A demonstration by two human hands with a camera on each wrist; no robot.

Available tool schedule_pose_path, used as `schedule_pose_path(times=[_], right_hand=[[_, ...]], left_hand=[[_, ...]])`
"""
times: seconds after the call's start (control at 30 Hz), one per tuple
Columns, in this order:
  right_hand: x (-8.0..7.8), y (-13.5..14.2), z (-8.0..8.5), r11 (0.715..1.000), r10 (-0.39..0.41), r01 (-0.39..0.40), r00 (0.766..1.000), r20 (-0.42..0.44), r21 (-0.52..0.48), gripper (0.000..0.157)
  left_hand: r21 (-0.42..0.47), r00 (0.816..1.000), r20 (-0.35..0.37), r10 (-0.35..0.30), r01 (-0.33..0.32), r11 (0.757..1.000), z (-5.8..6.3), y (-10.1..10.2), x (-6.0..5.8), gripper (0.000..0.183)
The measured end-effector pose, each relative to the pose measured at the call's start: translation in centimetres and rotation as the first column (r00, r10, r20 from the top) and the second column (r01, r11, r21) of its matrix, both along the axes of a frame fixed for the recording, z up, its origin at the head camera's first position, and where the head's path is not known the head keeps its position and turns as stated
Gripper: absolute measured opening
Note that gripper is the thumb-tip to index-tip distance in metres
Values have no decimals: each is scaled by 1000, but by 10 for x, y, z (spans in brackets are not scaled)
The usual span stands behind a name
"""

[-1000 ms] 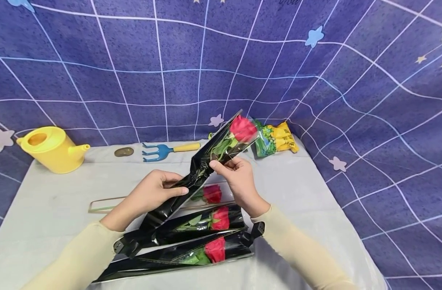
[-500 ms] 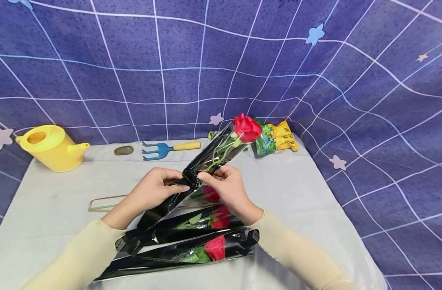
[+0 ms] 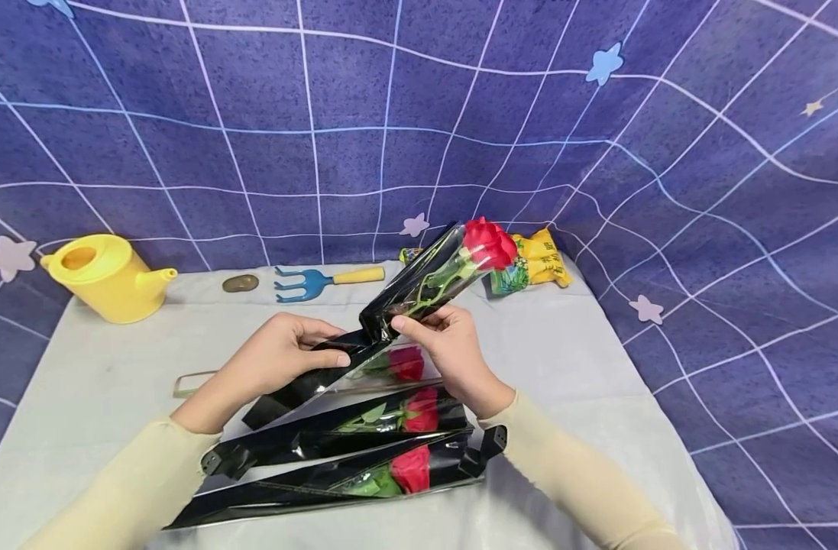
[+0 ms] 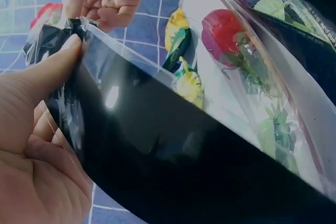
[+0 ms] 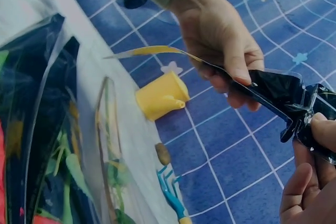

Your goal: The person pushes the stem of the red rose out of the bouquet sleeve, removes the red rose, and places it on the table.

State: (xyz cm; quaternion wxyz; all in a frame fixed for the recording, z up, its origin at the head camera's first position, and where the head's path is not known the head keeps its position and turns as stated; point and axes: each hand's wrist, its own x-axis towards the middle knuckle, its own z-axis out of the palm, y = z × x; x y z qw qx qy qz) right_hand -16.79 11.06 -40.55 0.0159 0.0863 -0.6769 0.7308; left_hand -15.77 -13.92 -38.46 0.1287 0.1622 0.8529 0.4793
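I set my clock on the head feed, its hub at the black-and-clear wrapper (image 3: 363, 338) in both hands. A second ago the rose bloom (image 3: 490, 243) sat behind the clear film; now it juts past the wrapper's mouth toward 2 o'clock, stem and leaves showing through the film behind it. The wrapper's tail points to 8 o'clock. From here I see the left hand (image 3: 291, 355) pinching the wrapper on the 8 o'clock side of a crumpled crease, and the right hand (image 3: 446, 344) gripping from 3 o'clock, its thumb at the crease. For the handling under way, I judge that the double grip keeps film and stem together, and that the bare bloom is now the easiest part to knock.

Three more wrapped roses lie below: a clear-wrapped rose (image 3: 408, 363) partly hidden by the held wrapper, then a black-wrapped rose (image 3: 422, 410), then the lowest rose (image 3: 410, 468) nearest 6 o'clock. The bench (image 3: 563, 359) has a pale cover. Along its far side I read a yellow watering can (image 3: 116, 283) past 9 o'clock, a brown stone (image 3: 241, 283) at 10, a blue-tined hand fork (image 3: 314, 284) at 11 and a yellow-and-green printed bag (image 3: 544, 256) at 2. A violet-blue gridded curtain (image 3: 343, 92) with stars hangs behind and round to 3 o'clock.
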Motion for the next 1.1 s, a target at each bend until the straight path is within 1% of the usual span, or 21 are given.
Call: schedule_pose_path(times=[0.17, 0.27, 0.37, 0.47, 0.6, 0.67, 0.73, 0.83, 0.9, 1.0, 1.1], right_hand=[[-5, 6, 4, 995, -48, 48, 999, -3, -91, 20], [-8, 10, 6, 991, -79, 78, 997, -2, -107, 20], [-11, 14, 9, 990, -103, 103, 995, 1, -95, 20], [-13, 17, 11, 987, -126, 125, 992, 0, -102, 21], [-18, 22, 13, 970, -141, 140, 990, 11, -201, 20], [-21, 26, 14, 960, -143, 144, 990, 23, -241, 20], [-22, 28, 13, 957, -140, 144, 990, 35, -251, 20], [-22, 31, 11, 968, -137, 144, 990, 44, -206, 22], [-21, 31, 10, 975, -138, 142, 990, 33, -173, 22], [-17, 28, 8, 985, -129, 127, 992, -1, -120, 22], [-12, 22, 8, 993, -95, 92, 995, -30, -79, 23]], left_hand=[[-29, 999, -26, 21, -22, 999, 3, -1, 0, 53], [-12, 1000, -11, 18, -19, 1000, 2, -3, -1, 52], [23, 999, 33, 11, -11, 1000, 1, -4, -2, 50], [-13, 1000, -6, 9, -9, 1000, 1, -6, -2, 56], [-75, 996, -86, 23, -29, 997, 2, -10, -1, 65], [-87, 995, -95, 27, -35, 996, 2, -12, 0, 65], [-103, 995, -94, 33, -43, 994, 1, -14, 1, 65], [-120, 995, -100, 32, -44, 992, -1, -16, 1, 65], [-100, 996, -91, 13, -22, 995, -3, -16, -1, 62], [-18, 997, -74, -15, 14, 1000, -5, -12, -6, 57], [60, 997, -58, -56, 60, 996, -3, -2, -9, 51]])
